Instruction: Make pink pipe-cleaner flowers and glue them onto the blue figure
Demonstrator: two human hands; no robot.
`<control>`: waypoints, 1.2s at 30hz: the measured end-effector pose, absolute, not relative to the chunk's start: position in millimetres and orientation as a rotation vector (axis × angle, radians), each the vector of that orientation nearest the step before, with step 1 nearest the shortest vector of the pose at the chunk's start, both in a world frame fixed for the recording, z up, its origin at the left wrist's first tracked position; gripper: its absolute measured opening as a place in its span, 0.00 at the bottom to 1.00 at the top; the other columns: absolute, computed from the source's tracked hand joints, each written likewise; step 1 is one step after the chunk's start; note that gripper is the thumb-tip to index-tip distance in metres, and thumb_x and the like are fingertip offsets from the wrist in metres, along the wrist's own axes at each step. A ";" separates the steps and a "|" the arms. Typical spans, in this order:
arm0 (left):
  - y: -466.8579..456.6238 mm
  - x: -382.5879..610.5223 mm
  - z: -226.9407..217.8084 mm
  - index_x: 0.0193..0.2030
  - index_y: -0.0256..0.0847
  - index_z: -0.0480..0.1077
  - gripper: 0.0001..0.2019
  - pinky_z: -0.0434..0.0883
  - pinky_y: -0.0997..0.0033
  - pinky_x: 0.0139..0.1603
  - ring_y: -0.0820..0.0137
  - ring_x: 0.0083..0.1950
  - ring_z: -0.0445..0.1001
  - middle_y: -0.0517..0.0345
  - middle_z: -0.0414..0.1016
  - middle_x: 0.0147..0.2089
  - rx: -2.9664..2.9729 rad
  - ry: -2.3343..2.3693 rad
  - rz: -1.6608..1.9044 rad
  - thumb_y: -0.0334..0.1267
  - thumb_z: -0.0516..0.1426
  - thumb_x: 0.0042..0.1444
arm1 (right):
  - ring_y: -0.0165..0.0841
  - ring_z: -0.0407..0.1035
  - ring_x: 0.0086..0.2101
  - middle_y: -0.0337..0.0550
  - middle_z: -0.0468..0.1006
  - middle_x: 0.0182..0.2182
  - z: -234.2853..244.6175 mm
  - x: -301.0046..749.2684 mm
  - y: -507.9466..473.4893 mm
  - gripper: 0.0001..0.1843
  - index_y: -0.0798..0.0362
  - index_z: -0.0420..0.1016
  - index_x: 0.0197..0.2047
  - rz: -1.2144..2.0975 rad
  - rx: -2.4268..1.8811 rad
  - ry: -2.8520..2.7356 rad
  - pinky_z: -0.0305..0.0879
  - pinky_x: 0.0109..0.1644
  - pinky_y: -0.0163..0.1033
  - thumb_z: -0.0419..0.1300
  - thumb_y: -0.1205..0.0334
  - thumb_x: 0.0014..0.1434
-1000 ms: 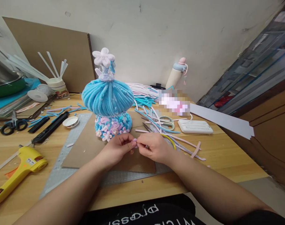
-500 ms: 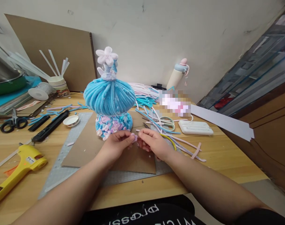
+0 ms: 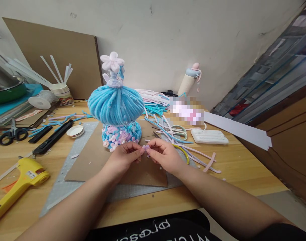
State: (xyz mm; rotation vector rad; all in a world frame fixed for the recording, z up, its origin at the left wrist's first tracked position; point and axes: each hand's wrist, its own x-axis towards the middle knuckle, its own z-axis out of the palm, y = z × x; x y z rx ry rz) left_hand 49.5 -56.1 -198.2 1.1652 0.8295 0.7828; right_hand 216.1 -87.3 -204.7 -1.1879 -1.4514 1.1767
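- The left hand (image 3: pixel 125 156) and right hand (image 3: pixel 165 155) meet fingertip to fingertip, both pinching a small purple flower (image 3: pixel 146 147) between thumb and forefinger. The other fingers are curled in.
- The flower is held just above the cardboard sheet (image 3: pixel 89 160), right in front of the blue pipe-cleaner figure (image 3: pixel 116 103).
- A paper cup (image 3: pixel 60 91) at the back left holds a bundle of white sticks (image 3: pixel 56 70) that fan out above its rim.
- A green pan (image 3: pixel 8 93) sits at the far left. It is cut off by the frame edge and its inside cannot be seen.
- A small white round lid (image 3: pixel 76 131) lies near the figure's base. I cannot tell whether anything is in it.
- A capped bottle (image 3: pixel 189 80) stands against the wall, and its contents are hidden.
- A yellow curved strip (image 3: pixel 183 150) shows behind the right hand. Its near end is hidden by the hand, so I cannot tell whether the hand touches it.
- A pixelated patch (image 3: pixel 187 110) covers whatever lies among the loose pipe cleaners (image 3: pixel 155 102).
- The glue gun (image 3: pixel 20 182) runs out of view at the lower left.
- The flower's shape is largely covered by the fingertips.
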 end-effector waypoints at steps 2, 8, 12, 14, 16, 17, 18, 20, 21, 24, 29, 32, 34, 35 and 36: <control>-55.8 50.5 -198.6 0.32 0.37 0.71 0.10 0.62 0.76 0.29 0.77 0.27 0.66 0.62 0.71 0.28 1.189 0.816 0.806 0.41 0.63 0.48 | 0.23 0.59 0.19 0.33 0.66 0.23 -203.2 215.6 -87.6 0.10 0.53 0.67 0.32 1.241 -1.180 -1.414 0.55 0.21 0.29 0.59 0.55 0.57; -53.8 51.0 -196.4 0.33 0.36 0.72 0.10 0.68 0.74 0.33 0.74 0.32 0.71 0.59 0.74 0.31 1.266 0.792 0.796 0.40 0.63 0.49 | 0.23 0.60 0.18 0.33 0.69 0.19 -200.2 214.3 -87.5 0.10 0.54 0.69 0.34 1.367 -1.223 -1.354 0.53 0.20 0.29 0.60 0.56 0.55; -55.7 49.8 -196.9 0.32 0.36 0.70 0.10 0.70 0.73 0.37 0.73 0.34 0.72 0.59 0.73 0.32 1.097 0.771 0.776 0.39 0.64 0.48 | 0.24 0.62 0.20 0.34 0.70 0.22 -199.1 213.5 -87.4 0.10 0.54 0.69 0.34 1.293 -1.218 -1.348 0.56 0.22 0.29 0.60 0.56 0.54; -56.7 49.0 -197.8 0.32 0.36 0.70 0.09 0.70 0.72 0.38 0.73 0.36 0.72 0.60 0.72 0.33 1.049 0.757 0.748 0.38 0.64 0.48 | 0.24 0.62 0.21 0.34 0.69 0.22 -198.6 213.5 -87.8 0.09 0.54 0.69 0.33 1.227 -1.218 -1.414 0.57 0.23 0.29 0.59 0.57 0.55; -56.4 48.5 -198.6 0.33 0.37 0.70 0.09 0.69 0.73 0.38 0.73 0.36 0.71 0.60 0.71 0.33 1.053 0.759 0.722 0.39 0.63 0.49 | 0.24 0.61 0.21 0.34 0.69 0.22 -198.5 214.2 -88.3 0.08 0.54 0.70 0.32 1.168 -1.240 -1.495 0.56 0.23 0.29 0.58 0.58 0.57; -55.8 48.4 -198.9 0.32 0.37 0.69 0.09 0.68 0.74 0.36 0.74 0.35 0.70 0.60 0.70 0.33 1.088 0.770 0.713 0.39 0.62 0.50 | 0.24 0.61 0.21 0.34 0.69 0.21 -198.5 214.7 -88.6 0.07 0.54 0.70 0.32 1.147 -1.255 -1.532 0.56 0.23 0.29 0.58 0.59 0.57; -55.0 48.3 -199.0 0.32 0.37 0.69 0.08 0.67 0.74 0.34 0.75 0.33 0.69 0.61 0.70 0.31 1.149 0.787 0.706 0.40 0.61 0.51 | 0.24 0.62 0.21 0.35 0.69 0.21 -198.7 215.3 -88.9 0.07 0.54 0.70 0.31 1.139 -1.268 -1.561 0.57 0.23 0.29 0.58 0.60 0.57; -53.4 48.0 -198.4 0.30 0.36 0.68 0.09 0.64 0.75 0.31 0.76 0.29 0.66 0.62 0.68 0.28 1.310 0.827 0.685 0.40 0.59 0.53 | 0.24 0.63 0.20 0.35 0.71 0.20 -199.3 216.1 -89.5 0.06 0.54 0.69 0.31 1.175 -1.282 -1.586 0.58 0.23 0.28 0.57 0.61 0.57; -52.8 47.7 -197.8 0.30 0.36 0.68 0.09 0.62 0.75 0.30 0.76 0.28 0.65 0.63 0.68 0.27 1.390 0.840 0.664 0.41 0.58 0.53 | 0.24 0.63 0.19 0.36 0.72 0.20 -199.6 216.3 -89.8 0.05 0.54 0.69 0.32 1.214 -1.286 -1.579 0.58 0.22 0.28 0.56 0.62 0.57; -52.3 45.6 -195.0 0.30 0.37 0.66 0.10 0.60 0.74 0.29 0.75 0.27 0.65 0.63 0.68 0.26 1.568 0.862 0.561 0.42 0.55 0.56 | 0.23 0.61 0.15 0.36 0.74 0.19 -199.6 215.7 -90.3 0.05 0.54 0.68 0.32 1.338 -1.301 -1.511 0.56 0.18 0.27 0.55 0.62 0.57; -54.1 44.2 -193.0 0.30 0.38 0.66 0.08 0.58 0.74 0.28 0.74 0.28 0.65 0.63 0.68 0.26 1.735 0.896 0.525 0.39 0.54 0.56 | 0.24 0.64 0.14 0.35 0.73 0.15 -197.1 213.7 -88.5 0.06 0.55 0.68 0.28 1.523 -1.200 -1.355 0.60 0.18 0.27 0.58 0.63 0.54; -55.6 48.0 -196.2 0.28 0.38 0.66 0.08 0.59 0.74 0.29 0.74 0.28 0.65 0.63 0.67 0.25 1.634 0.895 0.665 0.38 0.54 0.56 | 0.26 0.67 0.16 0.36 0.74 0.16 -197.4 210.8 -87.4 0.09 0.56 0.68 0.27 1.551 -1.066 -1.187 0.64 0.20 0.29 0.61 0.60 0.52; -56.3 51.0 -199.0 0.28 0.37 0.66 0.08 0.61 0.74 0.30 0.75 0.28 0.65 0.63 0.67 0.25 1.537 0.870 0.766 0.38 0.55 0.56 | 0.26 0.68 0.17 0.37 0.75 0.17 -199.2 208.0 -87.1 0.10 0.56 0.68 0.27 1.552 -1.013 -1.064 0.64 0.19 0.29 0.64 0.59 0.50; -56.5 52.2 -200.1 0.28 0.37 0.66 0.08 0.62 0.74 0.31 0.75 0.28 0.66 0.63 0.68 0.25 1.480 0.846 0.799 0.38 0.55 0.55 | 0.26 0.69 0.17 0.37 0.75 0.17 -200.4 206.5 -87.1 0.11 0.56 0.68 0.27 1.556 -0.996 -1.008 0.64 0.19 0.28 0.64 0.58 0.49; -56.6 53.1 -200.9 0.29 0.37 0.66 0.08 0.63 0.73 0.32 0.74 0.29 0.67 0.62 0.69 0.25 1.417 0.819 0.812 0.39 0.56 0.55 | 0.26 0.69 0.17 0.37 0.75 0.17 -201.7 205.2 -87.1 0.11 0.56 0.68 0.27 1.556 -0.985 -0.967 0.64 0.19 0.28 0.65 0.58 0.49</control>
